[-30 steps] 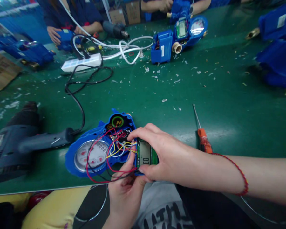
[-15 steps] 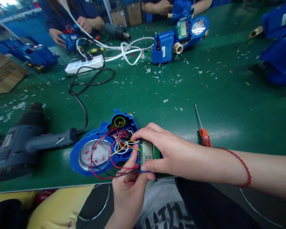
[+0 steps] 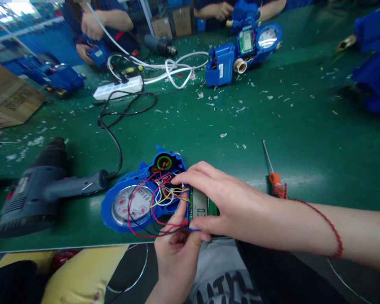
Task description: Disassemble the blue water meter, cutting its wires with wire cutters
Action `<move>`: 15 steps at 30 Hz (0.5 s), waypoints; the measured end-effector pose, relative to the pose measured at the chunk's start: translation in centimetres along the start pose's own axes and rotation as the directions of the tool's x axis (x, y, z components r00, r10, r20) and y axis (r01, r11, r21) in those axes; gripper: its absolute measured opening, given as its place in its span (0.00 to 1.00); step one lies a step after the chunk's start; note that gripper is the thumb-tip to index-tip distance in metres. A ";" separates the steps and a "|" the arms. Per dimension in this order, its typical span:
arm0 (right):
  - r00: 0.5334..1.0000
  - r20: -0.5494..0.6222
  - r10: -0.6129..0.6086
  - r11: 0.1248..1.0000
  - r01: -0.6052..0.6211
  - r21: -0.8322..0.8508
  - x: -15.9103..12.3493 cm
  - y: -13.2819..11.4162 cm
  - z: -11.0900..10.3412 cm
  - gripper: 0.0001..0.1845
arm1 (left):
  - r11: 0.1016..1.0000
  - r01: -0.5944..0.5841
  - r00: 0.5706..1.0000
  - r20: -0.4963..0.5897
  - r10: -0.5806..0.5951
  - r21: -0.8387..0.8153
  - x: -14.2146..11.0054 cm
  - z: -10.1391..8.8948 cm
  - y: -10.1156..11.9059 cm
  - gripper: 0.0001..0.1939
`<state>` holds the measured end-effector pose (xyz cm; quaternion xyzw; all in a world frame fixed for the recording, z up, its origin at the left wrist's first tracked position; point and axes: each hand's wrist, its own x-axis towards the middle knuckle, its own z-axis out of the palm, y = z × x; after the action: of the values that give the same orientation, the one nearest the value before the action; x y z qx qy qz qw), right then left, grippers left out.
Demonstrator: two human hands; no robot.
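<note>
An opened blue water meter (image 3: 109,207) lies at the table's near edge, with a round dial (image 3: 133,205) under a clear cover. Red, yellow, white and black wires (image 3: 164,194) run from its housing to a green circuit board with a display (image 3: 199,206). My right hand (image 3: 220,196) reaches over the board, thumb on its near edge and fingers at its far side, gripping it. From below, my left hand (image 3: 179,249) pinches the board's near left corner, where the red and black wires pass. Part of the board is hidden under my right hand.
A heat gun (image 3: 41,190) lies at left, its black cord leading to a white power strip (image 3: 118,87). An orange-handled screwdriver (image 3: 274,179) is right of my hands. More blue meters (image 3: 220,65) stand further back; two people work across the table.
The whole view has shifted slightly, moving things rightward. Both my hands keep their hold on the board. Across the table, a person's hand has lifted over a blue part.
</note>
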<state>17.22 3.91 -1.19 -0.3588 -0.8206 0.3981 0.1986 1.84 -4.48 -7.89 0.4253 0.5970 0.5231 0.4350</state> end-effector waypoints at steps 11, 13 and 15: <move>0.939 -0.222 0.263 0.928 -0.183 0.323 -4.3 2.4 0.9 0.23 | 0.936 0.088 0.996 0.002 -0.093 -0.341 -0.4 1.7 -0.4 0.33; 0.950 -0.193 0.248 0.913 -0.162 0.374 -4.4 2.5 1.6 0.23 | 0.932 0.142 0.990 0.058 -0.130 -0.332 -0.2 1.9 0.3 0.40; 0.958 -0.184 0.218 0.908 -0.130 0.399 -4.1 2.4 1.8 0.22 | 0.932 0.195 0.978 0.133 -0.161 -0.306 0.2 1.8 0.9 0.47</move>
<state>19.88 0.96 -4.33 -0.4277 -0.6637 0.5238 0.3196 3.61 -3.75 -7.11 0.3209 0.5173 0.5472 0.5745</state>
